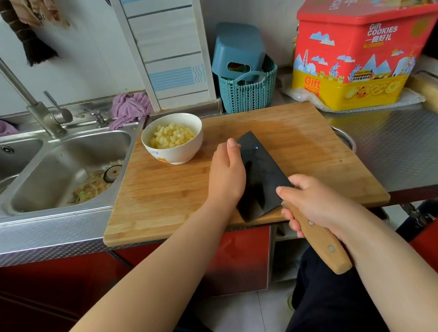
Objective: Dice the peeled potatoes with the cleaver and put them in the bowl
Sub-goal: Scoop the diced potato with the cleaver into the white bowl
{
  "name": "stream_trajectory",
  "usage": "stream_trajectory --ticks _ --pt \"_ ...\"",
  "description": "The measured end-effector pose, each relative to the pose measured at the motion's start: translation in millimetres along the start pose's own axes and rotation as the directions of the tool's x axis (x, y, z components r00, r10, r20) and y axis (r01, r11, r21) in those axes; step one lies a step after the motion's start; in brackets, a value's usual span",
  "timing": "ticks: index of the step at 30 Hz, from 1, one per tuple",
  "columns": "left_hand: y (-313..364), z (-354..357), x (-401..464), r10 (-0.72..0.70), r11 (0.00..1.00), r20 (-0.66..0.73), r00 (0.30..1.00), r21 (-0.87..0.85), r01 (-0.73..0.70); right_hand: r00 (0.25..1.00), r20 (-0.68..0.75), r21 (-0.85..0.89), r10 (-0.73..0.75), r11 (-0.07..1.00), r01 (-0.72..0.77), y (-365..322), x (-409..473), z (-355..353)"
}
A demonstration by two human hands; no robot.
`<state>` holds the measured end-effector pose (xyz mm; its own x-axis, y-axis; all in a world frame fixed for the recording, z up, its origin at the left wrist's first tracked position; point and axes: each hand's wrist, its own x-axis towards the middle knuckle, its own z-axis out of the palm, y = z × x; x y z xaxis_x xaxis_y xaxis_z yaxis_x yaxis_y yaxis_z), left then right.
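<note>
A white bowl (178, 153) heaped with diced potato (171, 136) stands on the far left corner of the wooden cutting board (304, 141). My right hand (312, 202) grips the wooden handle of a black cleaver (260, 172), whose blade lies tilted over the board's middle. My left hand (225, 174) rests with straight fingers flat against the blade's left face. I see no potato on the board; whatever lies under the blade is hidden.
A steel double sink (60, 170) with peelings and a tall tap (44, 115) lies left of the board. Behind stand a teal basket (248, 93) and a red and yellow cookie tin (362, 53). A rolling pin (436, 99) lies far right.
</note>
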<state>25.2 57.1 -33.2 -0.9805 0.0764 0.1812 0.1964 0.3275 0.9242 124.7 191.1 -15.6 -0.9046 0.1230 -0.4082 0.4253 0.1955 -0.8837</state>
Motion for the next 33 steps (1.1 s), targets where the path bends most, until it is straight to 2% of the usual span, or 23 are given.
stream_trajectory --ticks 7,11,13,15,17,20,23,30,33 --pt "-2 -1 0 0.073 0.997 -0.022 0.997 0.027 -0.072 1.0 0.022 0.057 -0.013 0.998 0.012 1 1 20" --pt "6 -2 4 0.053 0.998 -0.005 0.999 0.022 -0.053 0.998 0.039 0.172 -0.047 0.984 0.039 3 -1 31" --pt "13 -6 14 0.095 0.991 0.02 0.995 0.093 -0.096 0.997 0.021 0.238 -0.068 0.969 0.062 -2 -2 33" --pt "21 -10 26 0.234 0.933 0.048 0.971 0.27 -0.238 0.993 -0.012 0.272 -0.118 0.955 0.117 -13 -3 33" --pt "30 -17 40 0.397 0.817 0.077 0.914 0.424 -0.391 0.984 -0.04 0.265 -0.172 0.948 0.177 -30 0 33" --pt "44 -32 64 0.546 0.655 0.061 0.835 0.59 -0.472 0.971 -0.06 0.245 -0.233 0.939 0.24 -58 10 35" --pt "50 -50 89 0.572 0.596 0.031 0.82 0.671 -0.441 0.963 -0.053 0.213 -0.266 0.939 0.271 -82 21 42" --pt "33 -84 119 0.422 0.7 -0.1 0.901 0.667 -0.254 0.956 -0.045 0.148 -0.291 0.944 0.294 -108 36 59" --pt "20 -97 124 0.354 0.682 -0.131 0.926 0.713 -0.16 0.958 -0.046 0.127 -0.285 0.949 0.288 -106 34 56"
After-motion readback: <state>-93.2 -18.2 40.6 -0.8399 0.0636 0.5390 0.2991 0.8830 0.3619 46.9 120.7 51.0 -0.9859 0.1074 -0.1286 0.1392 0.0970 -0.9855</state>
